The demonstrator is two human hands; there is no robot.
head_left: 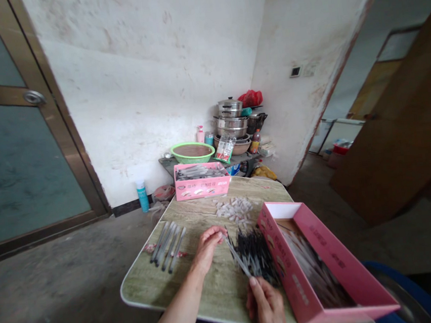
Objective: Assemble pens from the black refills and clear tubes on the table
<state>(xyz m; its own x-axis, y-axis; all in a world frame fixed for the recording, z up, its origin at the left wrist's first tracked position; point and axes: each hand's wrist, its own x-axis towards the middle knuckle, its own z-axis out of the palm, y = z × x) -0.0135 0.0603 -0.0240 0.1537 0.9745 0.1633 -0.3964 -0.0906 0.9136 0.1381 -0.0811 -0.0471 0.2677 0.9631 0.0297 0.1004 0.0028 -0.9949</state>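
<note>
My right hand (266, 304) is closed on the lower end of a clear pen barrel (241, 261), which slants up and left. At its upper end, the fingertips of my left hand (208, 244) are pinched around a small whitish plastic piece (221, 236), partly hidden by the fingers. Just right of the barrel lies a heap of black-tipped pen parts (252, 249). Beyond it, small whitish plastic pieces (236, 210) are scattered. Several pens with dark ends (168, 246) lie side by side left of my left hand.
An open pink box (293, 276) of clear tubes (312, 261) stands along the right of the wood-patterned table (209, 294). Another pink box (203, 189), full of pens, sits at the far edge. Behind are a green basin (193, 158) and stacked steel pots (231, 122).
</note>
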